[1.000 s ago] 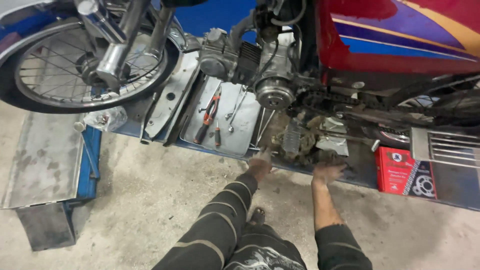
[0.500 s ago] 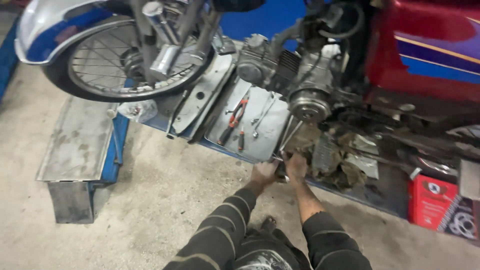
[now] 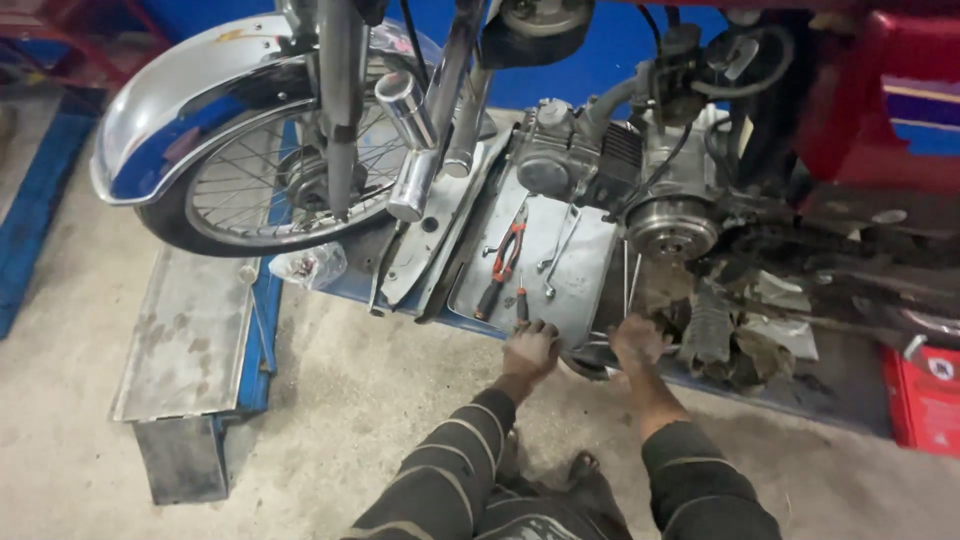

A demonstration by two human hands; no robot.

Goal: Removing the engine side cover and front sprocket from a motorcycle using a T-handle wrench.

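My left hand (image 3: 530, 350) lies on the front edge of a flat metal tray (image 3: 585, 275), with its fingers curled over the rim. My right hand (image 3: 638, 342) is just to the right, at the tray's near right corner, beside dirty rags (image 3: 735, 335). A dark rounded part (image 3: 588, 362) sits between the two hands and touches the right one; its grip is hidden. On the tray lie red-handled pliers (image 3: 505, 255), a screwdriver (image 3: 520, 300) and two wrenches (image 3: 560, 248). The motorcycle engine (image 3: 620, 165) hangs right above the tray.
The motorcycle stands on a blue lift platform (image 3: 265, 300), front wheel (image 3: 270, 190) and chrome fender at left, red tank (image 3: 890, 90) at right. A steel ramp (image 3: 190, 340) slopes to the concrete floor. A red box (image 3: 925, 400) sits at far right.
The view has swung right and come closer. My right hand moved left from the rags toward the tray, met the left hand, and the two now sit slightly apart at the tray's edge.
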